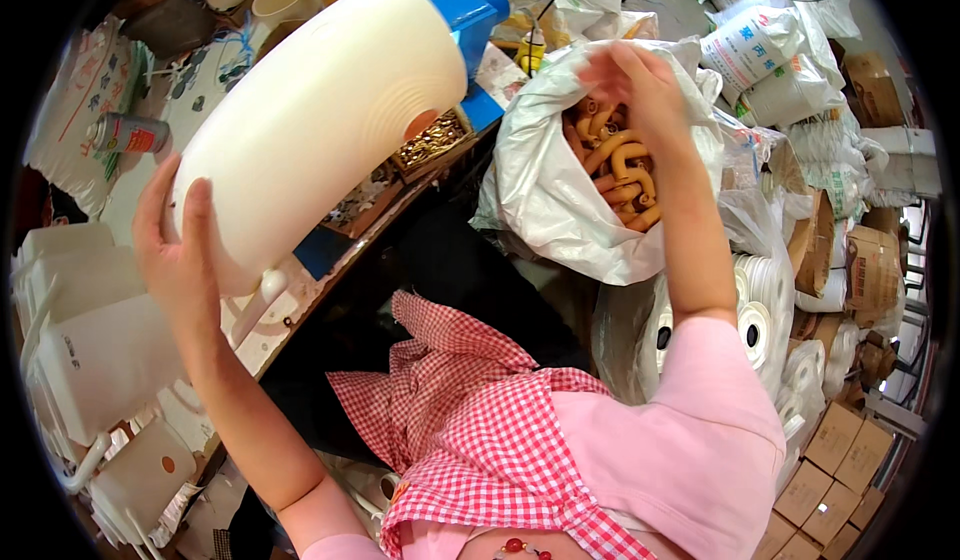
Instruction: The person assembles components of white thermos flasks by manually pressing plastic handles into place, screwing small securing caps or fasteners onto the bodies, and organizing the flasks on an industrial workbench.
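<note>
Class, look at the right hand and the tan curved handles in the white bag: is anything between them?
Nothing visible. The right hand is at the open mouth of the white bag, directly over the tan handles; the bag's rim is folded back.

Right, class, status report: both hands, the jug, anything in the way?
Left hand grips white jug, tilted over bench. Right hand in white bag of tan hooks. Nothing between them.
</note>
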Demonstrator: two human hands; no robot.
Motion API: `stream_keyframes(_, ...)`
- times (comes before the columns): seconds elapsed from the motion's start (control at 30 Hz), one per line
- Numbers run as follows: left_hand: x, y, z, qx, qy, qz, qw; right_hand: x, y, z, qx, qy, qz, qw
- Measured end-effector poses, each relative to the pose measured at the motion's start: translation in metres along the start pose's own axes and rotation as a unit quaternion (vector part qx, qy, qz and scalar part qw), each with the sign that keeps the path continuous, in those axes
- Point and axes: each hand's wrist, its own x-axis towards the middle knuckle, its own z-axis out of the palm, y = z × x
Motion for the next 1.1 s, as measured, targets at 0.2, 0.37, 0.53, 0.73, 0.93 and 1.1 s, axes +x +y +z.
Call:
stream_keyframes(0.2, -0.003, 0.0, -0.002, -0.056, -0.018, -0.026, 0.998, -0.05, 0.095, -0.059, -0.515, 0.009, 0.011, 0.857)
stream_keyframes(0.37, -0.004, 0.004, -0.005, -0.055, -0.01, -0.054, 0.997, -0.025, 0.145, -0.03, -0.626, -0.134, -0.151, 0.753)
stream_keyframes(0.53, -0.003, -0.003, -0.003, -0.029, -0.01, -0.043, 0.999, -0.02, 0.12, -0.037, -0.679, -0.237, -0.214, 0.661)
stream_keyframes(0.73, 0.001, -0.006, -0.004, -0.044, -0.002, -0.008, 0.999, -0.063, 0.049, -0.066, -0.499, -0.134, -0.201, 0.832)
stream_keyframes(0.93, -0.003, 0.001, 0.0, -0.043, 0.005, -0.028, 0.999, -0.094, 0.001, -0.061, -0.361, -0.115, -0.149, 0.913)
stream_keyframes(1.1, -0.002, -0.004, 0.002, -0.026, 0.014, -0.01, 1.0, -0.104, -0.017, -0.043, -0.239, -0.138, -0.114, 0.954)
